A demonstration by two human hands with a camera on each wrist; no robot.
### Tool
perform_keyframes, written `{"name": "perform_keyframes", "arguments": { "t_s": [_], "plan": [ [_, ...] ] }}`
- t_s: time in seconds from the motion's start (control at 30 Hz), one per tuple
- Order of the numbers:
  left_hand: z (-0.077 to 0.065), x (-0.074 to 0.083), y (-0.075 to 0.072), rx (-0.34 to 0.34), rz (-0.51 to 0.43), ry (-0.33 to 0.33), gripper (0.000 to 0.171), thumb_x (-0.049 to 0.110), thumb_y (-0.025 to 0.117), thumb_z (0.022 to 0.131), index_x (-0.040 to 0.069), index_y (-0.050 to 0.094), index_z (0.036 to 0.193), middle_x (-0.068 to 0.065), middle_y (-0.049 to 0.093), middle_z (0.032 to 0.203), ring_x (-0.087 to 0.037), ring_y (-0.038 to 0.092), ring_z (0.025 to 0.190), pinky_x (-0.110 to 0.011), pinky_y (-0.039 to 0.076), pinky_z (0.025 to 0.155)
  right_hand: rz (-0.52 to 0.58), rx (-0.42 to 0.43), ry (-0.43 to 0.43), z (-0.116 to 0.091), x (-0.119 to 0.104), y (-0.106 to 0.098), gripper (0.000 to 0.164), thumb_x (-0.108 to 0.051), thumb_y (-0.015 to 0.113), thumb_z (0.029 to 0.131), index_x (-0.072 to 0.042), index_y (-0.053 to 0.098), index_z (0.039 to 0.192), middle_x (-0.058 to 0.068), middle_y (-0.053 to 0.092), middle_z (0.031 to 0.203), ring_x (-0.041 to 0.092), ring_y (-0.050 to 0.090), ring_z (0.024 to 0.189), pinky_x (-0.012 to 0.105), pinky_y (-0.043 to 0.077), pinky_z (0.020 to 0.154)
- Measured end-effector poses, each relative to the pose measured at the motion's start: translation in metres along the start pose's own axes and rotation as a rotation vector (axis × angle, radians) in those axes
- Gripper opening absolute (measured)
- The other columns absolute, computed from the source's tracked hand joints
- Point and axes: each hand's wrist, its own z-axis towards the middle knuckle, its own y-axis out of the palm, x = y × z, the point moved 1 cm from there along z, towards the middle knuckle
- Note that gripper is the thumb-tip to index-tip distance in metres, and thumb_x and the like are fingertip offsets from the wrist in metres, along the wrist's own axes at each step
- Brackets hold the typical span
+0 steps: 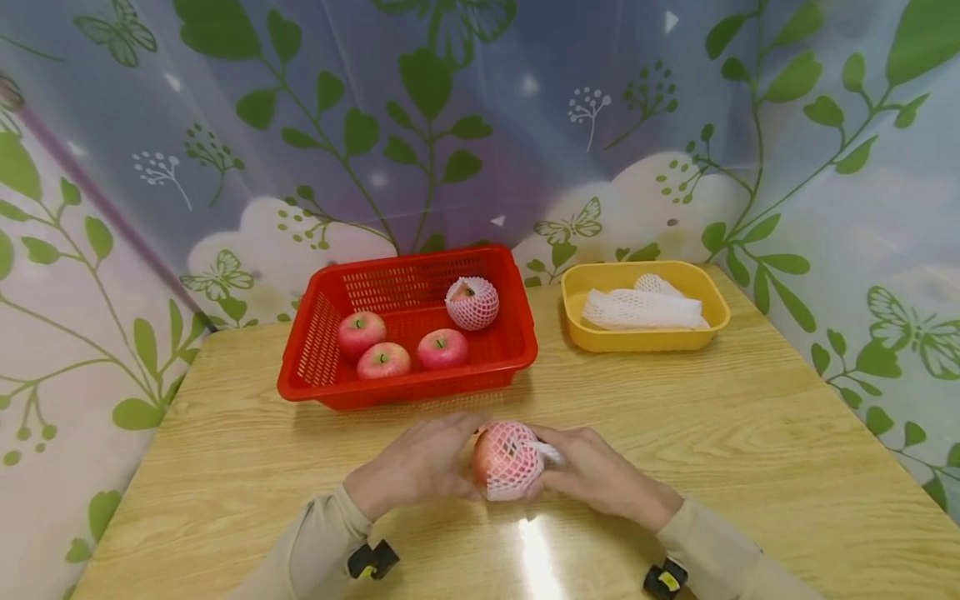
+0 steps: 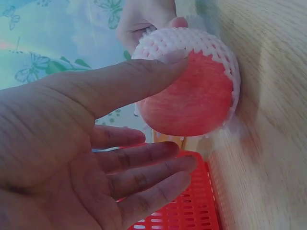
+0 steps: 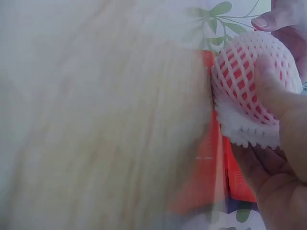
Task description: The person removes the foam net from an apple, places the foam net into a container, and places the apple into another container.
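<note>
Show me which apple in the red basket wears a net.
The back-right apple; its foam net sets it apart, as the three others in the basket are bare.

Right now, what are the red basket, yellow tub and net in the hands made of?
The red rectangular basket looks like hard plastic, slightly shiny: its walls have neat rows of slots. The yellow rounded tub seems smooth plastic too, evenly coloured. The white mesh net is probably soft matte foam: its thick strands hug the round red apple.
</note>
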Motion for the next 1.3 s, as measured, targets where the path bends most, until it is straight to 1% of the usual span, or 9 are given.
{"name": "perform_keyframes", "arguments": {
  "t_s": [0.07, 0.13, 0.2, 0.3, 0.4, 0.7, 0.93, 1.17, 1.3],
  "plan": [
    [-0.0005, -0.0001, -0.0007, 0.002, 0.001, 0.002, 0.089, 0.031, 0.091, 0.074, 0.005, 0.047, 0.147, -0.013, 0.057, 0.144, -0.031, 0.058, 0.128, -0.049, 0.046, 0.107, 0.004, 0.005, -0.010, -0.0004, 0.0010, 0.0000, 0.069, -0.043, 0.075, 0.086, -0.007, 0.057, 0.141, 0.000, 0.076, 0.108, 0.002, 0.068, 0.087, 0.029, 0.059, 0.081],
    [-0.0006, -0.0002, -0.0007, 0.003, -0.006, 0.006, 0.089, 0.032, 0.091, 0.074, 0.005, 0.047, 0.147, -0.013, 0.057, 0.144, -0.032, 0.057, 0.129, -0.050, 0.046, 0.107, -0.016, 0.030, -0.033, -0.0009, 0.0016, 0.0004, 0.061, -0.036, 0.075, 0.087, -0.004, 0.061, 0.136, 0.002, 0.077, 0.103, -0.001, 0.065, 0.078, 0.025, 0.058, 0.074],
    [-0.0005, -0.0002, -0.0005, 0.001, -0.012, 0.005, 0.090, 0.033, 0.090, 0.074, 0.005, 0.047, 0.148, -0.014, 0.056, 0.145, -0.032, 0.056, 0.130, -0.051, 0.045, 0.108, -0.040, 0.054, -0.059, -0.0013, 0.0021, 0.0011, 0.052, -0.030, 0.075, 0.088, -0.003, 0.065, 0.131, 0.005, 0.077, 0.100, 0.001, 0.066, 0.074, 0.025, 0.059, 0.070],
    [-0.0004, 0.0002, 0.0002, 0.003, -0.021, 0.004, 0.091, 0.034, 0.090, 0.074, 0.005, 0.047, 0.147, -0.013, 0.056, 0.144, -0.032, 0.056, 0.130, -0.052, 0.045, 0.107, -0.105, 0.104, -0.097, -0.0016, 0.0020, 0.0023, 0.042, -0.025, 0.076, 0.087, -0.004, 0.071, 0.124, 0.010, 0.075, 0.115, 0.011, 0.073, 0.094, 0.029, 0.059, 0.084],
    [-0.0005, 0.0009, 0.0005, 0.007, -0.024, -0.004, 0.090, 0.035, 0.090, 0.074, 0.006, 0.047, 0.147, -0.013, 0.057, 0.142, -0.032, 0.058, 0.126, -0.054, 0.046, 0.106, -0.125, 0.125, -0.105, -0.0014, 0.0017, 0.0028, 0.034, -0.019, 0.076, 0.087, -0.006, 0.073, 0.119, 0.009, 0.075, 0.114, 0.020, 0.074, 0.101, 0.033, 0.059, 0.085],
    [0.0000, -0.0001, 0.0016, 0.006, -0.038, -0.001, 0.090, 0.035, 0.090, 0.075, 0.005, 0.046, 0.148, -0.012, 0.056, 0.143, -0.031, 0.057, 0.128, -0.052, 0.045, 0.107, -0.081, 0.132, -0.108, -0.0012, 0.0023, 0.0021, 0.023, -0.010, 0.078, 0.085, -0.012, 0.079, 0.108, 0.003, 0.078, 0.105, 0.016, 0.074, 0.096, 0.032, 0.060, 0.083],
    [0.0013, -0.0011, 0.0033, 0.011, -0.026, 0.019, 0.085, 0.035, 0.090, 0.074, 0.004, 0.051, 0.143, -0.010, 0.060, 0.136, -0.028, 0.060, 0.122, -0.047, 0.048, 0.106, -0.052, 0.133, -0.162, -0.0016, 0.0030, -0.0007, 0.018, -0.007, 0.078, 0.084, -0.013, 0.079, 0.102, 0.000, 0.078, 0.096, 0.009, 0.072, 0.088, 0.028, 0.060, 0.078],
    [0.0020, -0.0022, 0.0050, 0.014, -0.039, 0.023, 0.082, 0.035, 0.091, 0.073, 0.005, 0.054, 0.141, -0.010, 0.061, 0.136, -0.028, 0.060, 0.121, -0.047, 0.047, 0.106, -0.056, 0.106, -0.220, -0.0014, 0.0032, -0.0017, 0.013, -0.011, 0.075, 0.089, -0.017, 0.078, 0.100, -0.007, 0.075, 0.091, 0.001, 0.067, 0.083, 0.025, 0.057, 0.075],
    [0.0025, -0.0021, 0.0057, 0.025, -0.023, 0.034, 0.082, 0.035, 0.091, 0.073, 0.005, 0.054, 0.140, -0.009, 0.062, 0.131, -0.027, 0.061, 0.117, -0.047, 0.050, 0.103, -0.055, 0.097, -0.225, -0.0012, 0.0012, -0.0027, 0.013, -0.014, 0.074, 0.090, -0.018, 0.078, 0.102, -0.009, 0.074, 0.092, -0.001, 0.065, 0.082, 0.023, 0.057, 0.074]
  ]
}}
